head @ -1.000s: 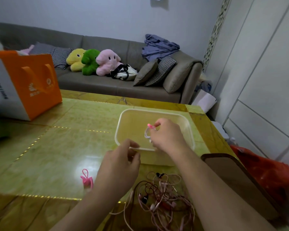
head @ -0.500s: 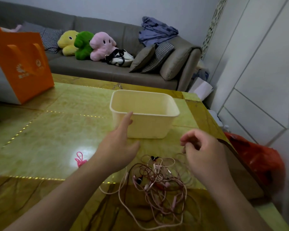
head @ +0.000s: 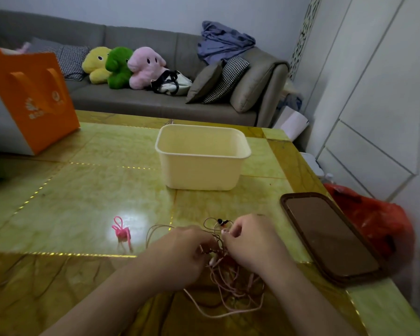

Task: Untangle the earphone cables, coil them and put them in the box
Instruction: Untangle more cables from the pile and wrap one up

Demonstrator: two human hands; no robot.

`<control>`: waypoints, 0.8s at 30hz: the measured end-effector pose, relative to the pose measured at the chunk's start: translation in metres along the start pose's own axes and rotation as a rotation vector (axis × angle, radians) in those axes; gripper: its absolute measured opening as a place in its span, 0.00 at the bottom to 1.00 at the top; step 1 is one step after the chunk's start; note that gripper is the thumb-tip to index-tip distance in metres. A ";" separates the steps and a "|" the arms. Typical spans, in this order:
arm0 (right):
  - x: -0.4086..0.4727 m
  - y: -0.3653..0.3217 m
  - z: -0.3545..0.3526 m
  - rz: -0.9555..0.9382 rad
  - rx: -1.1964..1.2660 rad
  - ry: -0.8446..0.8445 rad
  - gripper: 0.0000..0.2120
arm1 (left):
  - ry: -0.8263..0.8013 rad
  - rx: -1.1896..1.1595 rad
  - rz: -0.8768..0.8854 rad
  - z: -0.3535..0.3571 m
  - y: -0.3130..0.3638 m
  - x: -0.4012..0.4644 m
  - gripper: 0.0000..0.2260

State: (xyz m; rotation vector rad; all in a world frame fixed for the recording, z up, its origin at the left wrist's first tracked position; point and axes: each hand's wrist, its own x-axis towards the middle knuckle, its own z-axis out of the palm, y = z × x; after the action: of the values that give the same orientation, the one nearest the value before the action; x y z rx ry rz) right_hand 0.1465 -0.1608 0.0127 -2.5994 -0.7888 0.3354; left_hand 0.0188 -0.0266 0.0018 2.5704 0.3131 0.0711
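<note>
Fingers of both the left hand (head: pixel 180 253) and the right hand (head: pixel 250 241) curl into the tangled earphone cables (head: pixel 228 280), pinching strands between them. Beyond the fingertips stands the cream box (head: pixel 201 173), apart.

Head view: looked forward and down from the wearer's head, near the table (head: pixel 83 202), sofa (head: pixel 155 103) beyond.

The print on the orange bag (head: pixel 38 98) is too blurred to read
</note>
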 end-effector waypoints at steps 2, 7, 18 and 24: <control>0.000 -0.002 -0.001 -0.014 0.069 -0.002 0.11 | 0.008 0.013 -0.003 0.001 -0.001 -0.001 0.15; -0.005 0.002 -0.031 -0.114 0.589 0.154 0.11 | 0.034 0.062 -0.065 0.000 -0.011 -0.001 0.14; -0.011 0.000 -0.058 -0.273 1.237 0.088 0.16 | 0.177 -0.011 -0.167 -0.011 -0.012 0.001 0.11; -0.019 -0.008 -0.067 -0.378 1.239 -0.030 0.13 | 0.374 -0.408 -0.047 -0.015 0.012 0.004 0.15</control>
State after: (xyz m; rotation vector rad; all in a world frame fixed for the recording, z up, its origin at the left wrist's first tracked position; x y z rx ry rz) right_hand 0.1495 -0.1864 0.0776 -1.2726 -0.7147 0.5233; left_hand 0.0239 -0.0278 0.0203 2.1324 0.4452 0.5455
